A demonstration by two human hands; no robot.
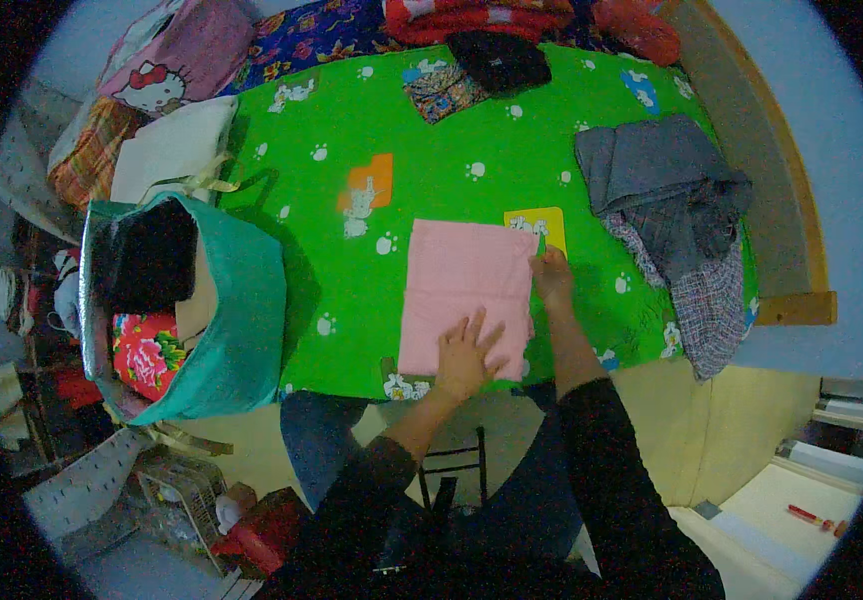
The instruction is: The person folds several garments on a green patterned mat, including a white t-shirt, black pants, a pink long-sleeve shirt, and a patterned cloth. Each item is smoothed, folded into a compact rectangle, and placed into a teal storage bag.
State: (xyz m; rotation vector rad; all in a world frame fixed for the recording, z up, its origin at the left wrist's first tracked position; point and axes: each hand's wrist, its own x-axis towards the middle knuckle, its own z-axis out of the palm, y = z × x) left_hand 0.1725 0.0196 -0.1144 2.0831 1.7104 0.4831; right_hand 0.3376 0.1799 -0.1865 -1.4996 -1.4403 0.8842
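Note:
A folded pink cloth [469,262] lies flat on a green sheet [431,165] printed with white paws and cartoon dogs. My left hand [469,352] rests on the cloth's near half with its fingers spread. At the far right corner of the cloth, my right hand [553,277] has its fingers closed on the edge, over a yellow printed patch of the sheet. Whether a fold of cloth is pinched between those fingers is partly hidden.
A teal bag [244,315] stands open at left, holding black and red floral cloth. Grey clothing [649,165] lies in a heap at right. Beyond are a black folded item [502,64] and a patterned cloth [442,94]. A white folded cloth [168,150] sits behind the bag.

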